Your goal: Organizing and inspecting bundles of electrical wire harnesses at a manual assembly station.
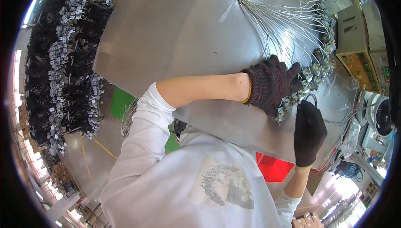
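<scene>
Left hand (273, 84): I am pressing it, gloved, fingers spread flat, onto the row of small connector blocks (307, 86) along the metal table (175, 31) | right hand (308, 133): hovering just beside that row, fingers loosely curled, grip unclear | white wire bundle (284, 19) fanning behind the blocks.

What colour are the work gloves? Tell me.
Dark, nearly black knit on both the left hand and right hand, yellow-edged cuffs; head view.
</scene>
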Demonstrator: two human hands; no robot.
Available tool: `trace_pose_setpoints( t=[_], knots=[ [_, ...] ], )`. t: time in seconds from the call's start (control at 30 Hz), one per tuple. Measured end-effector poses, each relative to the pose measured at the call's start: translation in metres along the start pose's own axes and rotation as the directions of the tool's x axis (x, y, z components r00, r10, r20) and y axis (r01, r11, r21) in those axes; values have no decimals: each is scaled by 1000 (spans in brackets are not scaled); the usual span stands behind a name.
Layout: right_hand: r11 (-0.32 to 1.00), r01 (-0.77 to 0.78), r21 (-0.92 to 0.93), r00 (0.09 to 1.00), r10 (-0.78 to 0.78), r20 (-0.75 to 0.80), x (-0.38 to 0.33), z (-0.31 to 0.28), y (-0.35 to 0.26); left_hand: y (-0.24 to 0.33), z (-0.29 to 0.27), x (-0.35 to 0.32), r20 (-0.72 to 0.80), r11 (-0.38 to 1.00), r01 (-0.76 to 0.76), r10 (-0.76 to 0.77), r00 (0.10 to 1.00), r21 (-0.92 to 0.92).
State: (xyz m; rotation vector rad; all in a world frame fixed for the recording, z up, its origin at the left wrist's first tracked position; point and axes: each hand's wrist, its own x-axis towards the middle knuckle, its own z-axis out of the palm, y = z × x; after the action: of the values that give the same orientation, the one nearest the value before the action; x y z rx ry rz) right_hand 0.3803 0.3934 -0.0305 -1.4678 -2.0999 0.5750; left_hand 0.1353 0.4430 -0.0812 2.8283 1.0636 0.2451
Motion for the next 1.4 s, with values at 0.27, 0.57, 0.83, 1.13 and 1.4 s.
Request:
trace_pose_setpoints(
  t=[0.27, 0.57, 0.83, 1.13, 1.4],
  knots=[
    [886, 319, -337, 944, -266, 192, 18, -10, -3, 1, -7, 1, -2, 999, 32, -32, 999, 7],
    [941, 245, -232, 968, -223, 115, 17, -9, -8, -2, -7, 0, 20, 999, 39, -38, 999, -21],
    [974, 183, -136, 981, -172, 89, 4, 4, -23, -1, -8, 0, 41, 999, 32, -31, 999, -25],
    [840, 444, -313, 878, -338, 338, 26, -13, -22, -2, -11, 3, 84, 996, 64, -59, 995, -68],
    [995, 83, 49, 994, -86, 60, -18, -4, -13, -1, -12, 3, 60, 997, 57, -54, 997, -54]
  ],
)
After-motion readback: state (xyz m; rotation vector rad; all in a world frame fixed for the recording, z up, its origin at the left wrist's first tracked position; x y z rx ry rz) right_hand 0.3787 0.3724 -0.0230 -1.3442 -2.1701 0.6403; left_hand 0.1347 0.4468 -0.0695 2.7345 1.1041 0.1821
